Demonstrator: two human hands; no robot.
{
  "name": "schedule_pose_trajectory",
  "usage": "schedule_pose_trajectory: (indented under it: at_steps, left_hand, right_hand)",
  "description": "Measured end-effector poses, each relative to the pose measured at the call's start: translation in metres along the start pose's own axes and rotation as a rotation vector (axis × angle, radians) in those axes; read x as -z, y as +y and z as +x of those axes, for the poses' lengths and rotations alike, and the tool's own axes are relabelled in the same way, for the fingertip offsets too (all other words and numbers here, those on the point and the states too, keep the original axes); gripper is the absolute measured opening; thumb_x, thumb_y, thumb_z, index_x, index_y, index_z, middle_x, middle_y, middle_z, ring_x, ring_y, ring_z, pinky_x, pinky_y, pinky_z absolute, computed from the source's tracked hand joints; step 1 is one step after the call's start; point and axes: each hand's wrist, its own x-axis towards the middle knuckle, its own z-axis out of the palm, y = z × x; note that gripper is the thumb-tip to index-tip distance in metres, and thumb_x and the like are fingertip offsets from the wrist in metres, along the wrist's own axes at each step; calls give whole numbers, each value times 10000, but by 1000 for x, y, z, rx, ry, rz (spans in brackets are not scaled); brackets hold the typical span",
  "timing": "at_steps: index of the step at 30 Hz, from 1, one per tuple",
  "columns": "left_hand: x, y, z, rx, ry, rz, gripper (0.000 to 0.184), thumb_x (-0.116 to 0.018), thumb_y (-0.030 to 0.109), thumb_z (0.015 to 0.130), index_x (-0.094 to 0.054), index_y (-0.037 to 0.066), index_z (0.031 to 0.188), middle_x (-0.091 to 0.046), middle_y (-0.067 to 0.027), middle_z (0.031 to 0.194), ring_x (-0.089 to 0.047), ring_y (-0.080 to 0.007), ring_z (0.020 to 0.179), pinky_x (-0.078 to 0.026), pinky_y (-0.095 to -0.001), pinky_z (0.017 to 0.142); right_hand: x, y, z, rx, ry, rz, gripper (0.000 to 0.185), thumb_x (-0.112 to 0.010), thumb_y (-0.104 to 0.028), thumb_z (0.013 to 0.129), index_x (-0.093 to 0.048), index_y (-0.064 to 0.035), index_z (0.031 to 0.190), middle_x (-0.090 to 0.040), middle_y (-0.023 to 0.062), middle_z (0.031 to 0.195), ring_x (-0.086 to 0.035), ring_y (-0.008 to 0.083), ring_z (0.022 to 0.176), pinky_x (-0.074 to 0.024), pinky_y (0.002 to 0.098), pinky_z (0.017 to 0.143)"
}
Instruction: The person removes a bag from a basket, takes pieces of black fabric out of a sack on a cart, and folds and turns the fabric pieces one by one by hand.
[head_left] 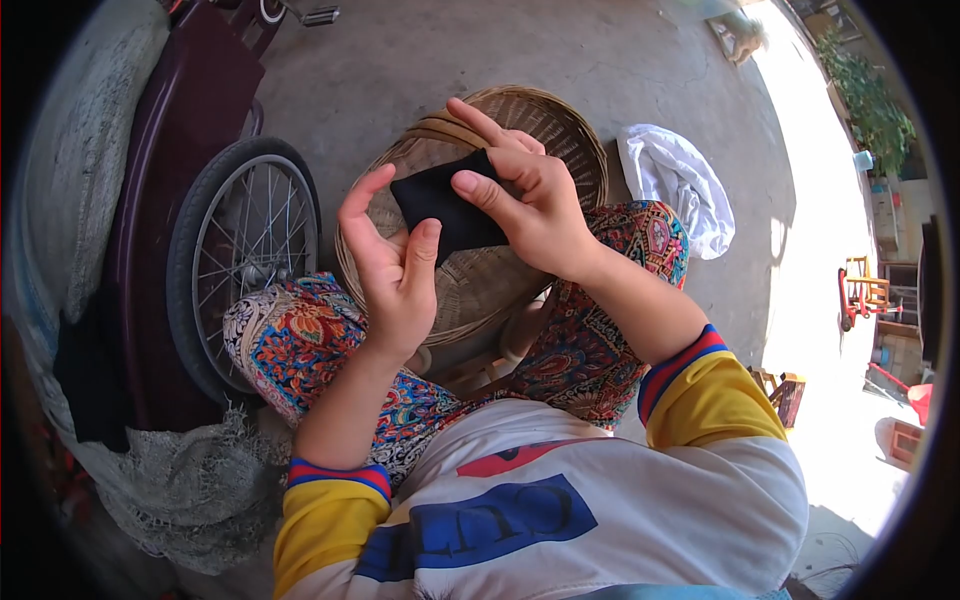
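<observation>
Between my hands, above a wicker basket (470,295), is a small folded piece of black cloth (450,205). My right hand (530,200) grips its right side, thumb on top and fingers behind it. At the cloth's lower left edge is my left hand (390,255), its thumb raised at the corner and its index finger lifted away. The left fingers behind the cloth are partly hidden, but the hand appears to pinch that edge. Under the cloth, the round woven basket stands between my knees, and its inside shows bare wicker.
A spoked wheel (245,260) and the maroon side of a cart (190,130) stand close on the left. Grey mesh sacking (190,490) lies beside them. White fabric (680,185) is on the concrete floor right of the basket. A small wooden chair (868,290) stands farther right.
</observation>
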Motion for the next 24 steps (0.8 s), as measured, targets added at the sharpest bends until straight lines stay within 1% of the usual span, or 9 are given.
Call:
schedule_pose_trajectory:
  at_steps: [6,8,9,11,12,14,15,17,24]
  left_hand:
    - [0,5,-2,63,72,-15,566,-542,-10,904,-202,8,1357,-357,-131,1326,-528,-172,1057,-488,-249,823]
    - [2,7,-4,88,33,73,520,-488,78,947,-222,37,1392,-499,-158,1218,-557,-182,1068,-452,-284,898]
    - [2,8,-2,88,32,73,520,-488,78,947,-222,37,1392,-499,-158,1218,-557,-182,1068,-452,-284,898]
    - [0,9,4,12,77,-71,500,-392,203,976,-210,45,1414,-517,-172,1214,-546,-229,1113,-431,-350,956]
    - [1,12,5,12,76,-71,500,-392,203,976,-210,45,1414,-517,-172,1214,-546,-229,1113,-431,-350,956]
    - [7,19,8,273,158,-272,481,-308,205,969,-212,71,1420,-476,-157,1258,-530,-235,1131,-415,-376,967]
    - [16,19,10,331,88,-299,479,-284,234,974,-225,87,1426,-486,-172,1265,-510,-254,1160,-405,-386,987]
    - [16,24,18,362,135,-356,480,-295,212,972,-222,78,1427,-496,-175,1259,-520,-252,1150,-412,-389,983]
    - [18,31,21,373,129,-388,494,-413,106,972,-220,18,1418,-551,-174,1196,-562,-223,1096,-442,-378,960]
  right_hand:
    - [1,-2,2,12,-52,225,377,-619,-208,890,-444,-13,619,-623,186,935,-444,276,1277,-339,380,935]
    - [0,-3,3,-11,-68,276,377,-611,-204,898,-437,-15,622,-606,177,890,-433,264,1289,-349,373,921]
    - [0,-2,3,-19,-73,293,377,-608,-203,901,-435,-16,623,-601,174,875,-429,259,1293,-352,371,916]
    - [0,1,2,44,-84,227,340,-651,-230,868,-505,-9,654,-619,183,1000,-448,260,1271,-351,378,936]
    - [-1,1,1,45,-84,227,340,-651,-230,868,-505,-9,654,-619,183,1000,-448,260,1271,-351,378,936]
    - [-4,-1,-1,-21,-56,320,320,-736,-290,787,-592,-6,752,-587,186,1179,-471,296,1217,-337,397,970]
    - [-3,-3,-2,-21,-56,319,320,-736,-290,787,-592,-6,752,-587,186,1179,-471,296,1217,-337,397,970]
    - [0,-6,-3,20,-153,112,451,-815,-363,670,-629,2,859,-512,192,1312,-471,324,1162,-321,418,995]
    - [-6,3,-5,-7,-170,-39,570,-841,-439,580,-604,27,806,-536,228,1271,-462,338,1146,-319,422,989]
